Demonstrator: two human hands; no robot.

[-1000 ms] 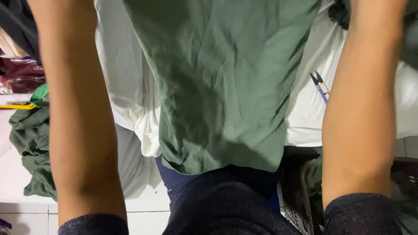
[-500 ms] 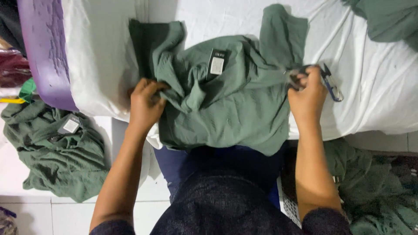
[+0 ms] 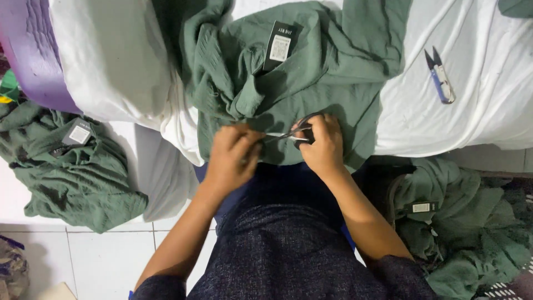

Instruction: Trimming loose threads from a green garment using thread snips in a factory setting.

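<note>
Green crumpled garment bears a dark tag.

Both bare forearms are being held out forward and angled inward, so the hands are being brought close together. The left hand is being kept curled, fingers pinched. The right hand is being clenched, knuckles upward.

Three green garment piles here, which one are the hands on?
The green garment on the white sheet, centre, tag up: both the left hand and right hand touch it. The other two lie on the floor.
</note>
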